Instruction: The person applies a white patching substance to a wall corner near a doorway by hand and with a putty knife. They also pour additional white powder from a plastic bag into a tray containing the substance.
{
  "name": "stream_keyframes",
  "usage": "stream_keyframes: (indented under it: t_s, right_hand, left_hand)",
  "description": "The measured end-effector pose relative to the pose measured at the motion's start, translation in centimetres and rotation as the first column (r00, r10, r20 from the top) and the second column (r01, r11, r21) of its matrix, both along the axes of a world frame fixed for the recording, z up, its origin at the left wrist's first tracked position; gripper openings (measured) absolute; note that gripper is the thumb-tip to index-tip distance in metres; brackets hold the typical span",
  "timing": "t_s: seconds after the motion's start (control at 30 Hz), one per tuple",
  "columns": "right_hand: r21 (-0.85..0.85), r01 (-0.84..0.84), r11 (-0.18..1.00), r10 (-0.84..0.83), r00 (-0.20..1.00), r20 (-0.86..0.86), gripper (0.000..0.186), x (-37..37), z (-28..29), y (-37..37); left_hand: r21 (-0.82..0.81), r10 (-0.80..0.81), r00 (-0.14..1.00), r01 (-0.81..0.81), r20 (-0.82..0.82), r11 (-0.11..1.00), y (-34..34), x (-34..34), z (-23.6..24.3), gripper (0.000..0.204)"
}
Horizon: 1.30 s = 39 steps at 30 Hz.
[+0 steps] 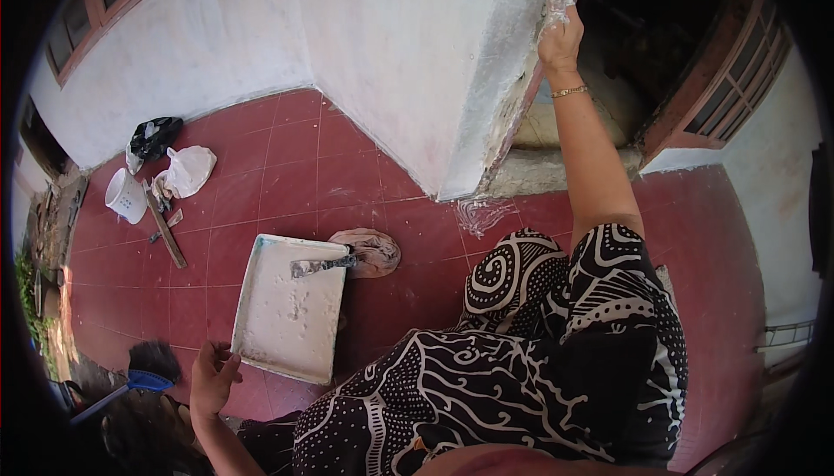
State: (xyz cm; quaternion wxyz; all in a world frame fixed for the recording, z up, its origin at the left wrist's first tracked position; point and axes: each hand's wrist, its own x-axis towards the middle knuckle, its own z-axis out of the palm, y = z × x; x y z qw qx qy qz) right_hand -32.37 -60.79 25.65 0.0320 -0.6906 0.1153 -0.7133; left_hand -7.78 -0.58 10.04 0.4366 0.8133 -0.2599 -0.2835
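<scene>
Right arm stretched far up, right hand (560,35) against wall edge (502,85) beside doorway; fingers smeared white, cannot tell if holding anything. Left arm low, left hand (213,382) at near-left corner of tray (282,372), fingers curled, any pinch unclear. Pale wall (391,50) above red tile floor (234,189). Tray on floor, white paste inside; cloth (373,254) beside it, scraper (308,267) on top.

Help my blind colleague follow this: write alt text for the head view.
A bare right hand, smeared white, is at a rough wall edge beside a doorway; the left hand is near a tray of white paste, a scraper across its rim.
</scene>
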Motion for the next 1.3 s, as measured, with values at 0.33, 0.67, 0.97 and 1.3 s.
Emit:
stream_keyframes:
  t_s: [0.33,0.67,0.97,1.3]
  right_hand:
    - [0.156,0.177,0.972,-0.142,0.967,-0.211,0.054,1.0,-9.4,1.7]
    - [0.423,0.033,0.905,0.059,0.977,-0.204,0.05,-1.1,-8.6,3.0]
    - [0.455,0.3,0.838,-0.18,0.941,-0.287,0.055,-0.9,-8.7,2.2]
    - [0.395,0.659,0.64,-0.193,0.636,-0.747,0.066,-1.3,-7.2,2.9]
  left_hand:
    - [0.068,0.013,0.999,-0.01,-0.047,0.998,0.5,0.5,-0.5,0.027]
    - [0.071,-0.002,1.0,0.004,-0.026,0.997,0.1,0.2,-0.5,0.026]
    - [0.094,-0.011,1.0,0.013,-0.028,0.995,0.9,-0.2,-1.0,0.025]
    - [0.171,-0.051,0.995,0.065,-0.084,0.983,0.2,-0.3,-1.6,0.026]
